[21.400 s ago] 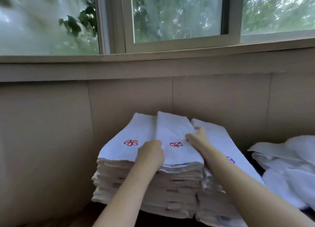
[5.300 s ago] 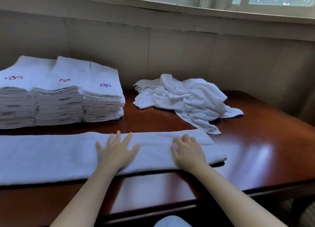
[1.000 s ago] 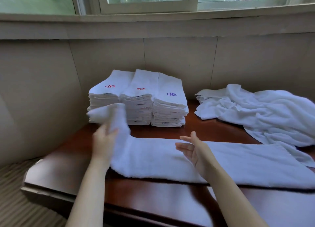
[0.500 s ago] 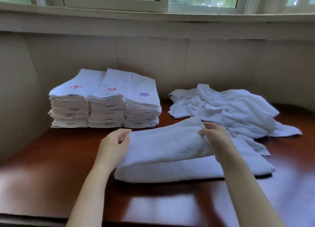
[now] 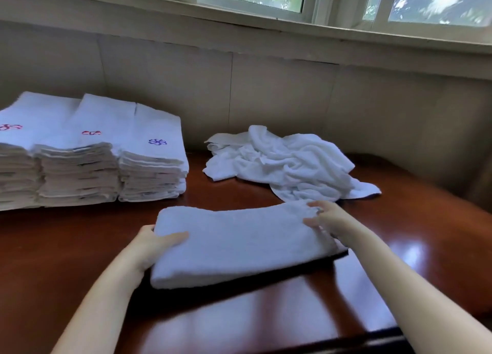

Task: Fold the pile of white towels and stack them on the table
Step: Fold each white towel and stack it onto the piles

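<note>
The folded towel (image 5: 239,243) lay flat on the desk (image 5: 66,247), in front of the unfolded pile (image 5: 287,164) and right of the stacks (image 5: 87,151). Left hand (image 5: 155,243) clasped its left end, thumb on top; right hand (image 5: 331,220) clasped its right end.

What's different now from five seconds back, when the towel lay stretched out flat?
The folded towel was folded end over end from a long strip into a short thick pad. The left hand now grips its left end; the right hand holds its right end. The three stacks and the loose pile are unchanged.
</note>
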